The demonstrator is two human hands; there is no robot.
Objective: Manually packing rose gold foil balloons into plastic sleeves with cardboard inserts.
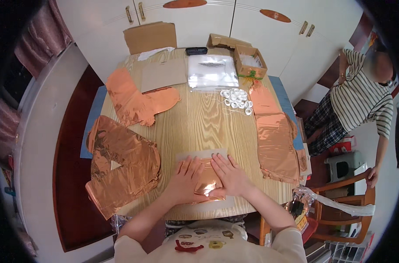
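Observation:
Both of my hands lie flat at the near edge of the table, on a folded piece of shiny copper-coloured foil. Under the foil is a greyish card sheet, whose edges show around it. My left hand presses the foil's left side with its fingers stretched forward. On the right side rests my right hand, fingers extended and thumb pointing inward across the foil. Large flat copper foil balloons are piled to the left, and another foil balloon lies beyond them. Along the right edge stretches a stack of similar foil balloons.
At the back of the wooden table are clear plastic bags, grey card sheets, a black object and a cardboard box. Several white ribbon rolls sit nearby. A person stands at right, one hand on a wooden chair.

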